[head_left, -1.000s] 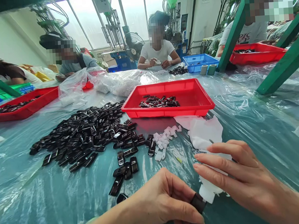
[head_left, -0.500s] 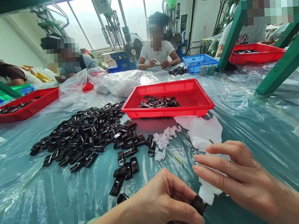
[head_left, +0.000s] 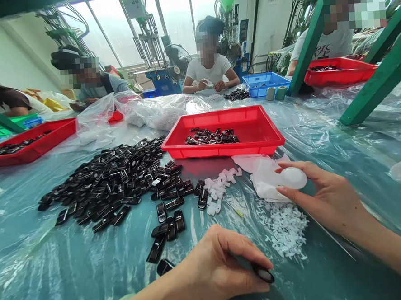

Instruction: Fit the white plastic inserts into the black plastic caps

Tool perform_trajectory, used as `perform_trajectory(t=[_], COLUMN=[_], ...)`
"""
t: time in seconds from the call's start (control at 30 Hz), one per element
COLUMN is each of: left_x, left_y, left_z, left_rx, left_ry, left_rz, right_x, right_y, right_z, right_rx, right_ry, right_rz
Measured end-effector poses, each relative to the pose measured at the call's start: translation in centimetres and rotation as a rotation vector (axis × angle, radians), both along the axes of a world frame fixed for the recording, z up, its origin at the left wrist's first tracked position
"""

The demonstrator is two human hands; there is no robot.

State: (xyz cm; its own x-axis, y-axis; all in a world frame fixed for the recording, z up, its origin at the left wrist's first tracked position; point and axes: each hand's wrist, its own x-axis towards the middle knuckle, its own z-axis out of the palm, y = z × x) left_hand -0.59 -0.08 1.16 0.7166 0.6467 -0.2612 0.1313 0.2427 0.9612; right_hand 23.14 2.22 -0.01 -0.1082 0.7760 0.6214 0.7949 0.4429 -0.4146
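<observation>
White rounded object [head_left: 293, 178] — in right fingers [head_left: 313, 169] — now apart from black piece [head_left: 264, 274].

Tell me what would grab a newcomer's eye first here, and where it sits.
Probably the bright red tray near the centre, with dark pieces inside. Next, the big heap of glossy black clips to its left. In the foreground, the left hand pinches a small black item, while the right hand holds a rounded white object near small white bits.

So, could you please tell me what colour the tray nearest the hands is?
The tray is red, clearest in the head view.
</observation>
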Motion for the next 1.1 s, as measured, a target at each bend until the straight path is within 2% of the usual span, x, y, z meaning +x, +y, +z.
perform_trajectory(t=[0.13,0.27,0.47,0.63,0.8,1.1], left_x=[-0.1,-0.2,-0.2,-0.3,-0.3,-0.2], left_y=[0.0,0.0,-0.1,0.0,0.0,-0.1], left_z=[0.0,0.1,0.2,0.4,0.4,0.3], left_rx=[0.066,0.054,-0.235,-0.366,-0.437,-0.458], left_ry=[0.017,0.027,0.065,0.028,0.008,0.024], left_rz=[-0.015,-0.004,0.031,-0.002,-0.006,-0.007], right_x=[1.0,0.2,-1.8,-2.3,-2.5,-3.2], right_y=[0.8,0.2,-2.1,-3.2,-3.8,-4.3], right_z=[-0.6,0.1,1.5,1.5,1.1,1.5], right_rx=[0.025,0.053,0.193,0.252,0.245,0.262], right_ry=[0.004,-0.007,-0.194,-0.311,-0.344,-0.393], right_rz=[-0.035,0.026,0.219,0.175,0.210,0.231])
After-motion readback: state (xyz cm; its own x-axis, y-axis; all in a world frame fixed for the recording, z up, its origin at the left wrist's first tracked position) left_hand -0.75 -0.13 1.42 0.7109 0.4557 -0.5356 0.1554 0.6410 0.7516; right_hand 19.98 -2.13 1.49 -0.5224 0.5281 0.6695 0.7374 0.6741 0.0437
